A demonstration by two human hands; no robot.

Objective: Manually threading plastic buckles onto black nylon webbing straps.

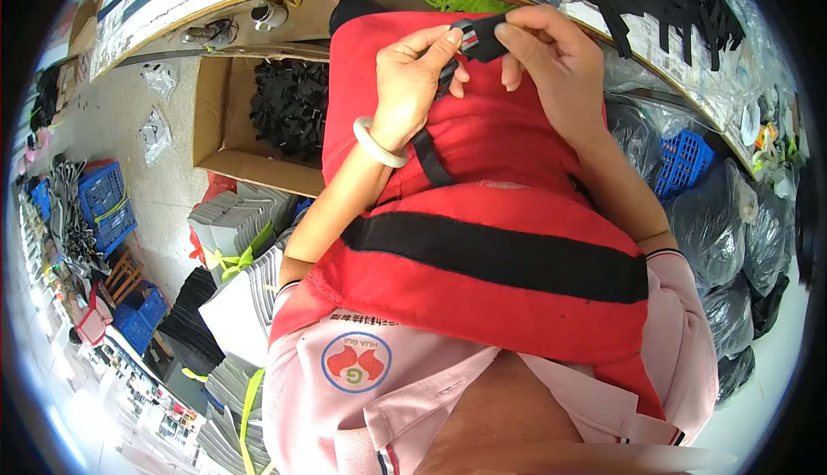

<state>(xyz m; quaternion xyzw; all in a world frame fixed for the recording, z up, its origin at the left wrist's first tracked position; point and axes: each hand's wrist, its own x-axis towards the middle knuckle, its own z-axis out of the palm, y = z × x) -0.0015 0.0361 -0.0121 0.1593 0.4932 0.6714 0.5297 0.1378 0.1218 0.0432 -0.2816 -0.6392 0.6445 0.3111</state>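
Head: strap (491, 42) (black) in hands (407, 77)

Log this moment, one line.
left hand: pinching; right hand: pinching; held: flat black strip with grey-red patch; nearby: brown cardboard box

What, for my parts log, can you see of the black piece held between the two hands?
The black piece is small and flat and looks like fabric webbing. Toward its left end is a patch with grey and red stripes. The left hand pinches that end and the right hand the other, over the red apron. Dark material also shows by the left fingers; whether it joins on is unclear.
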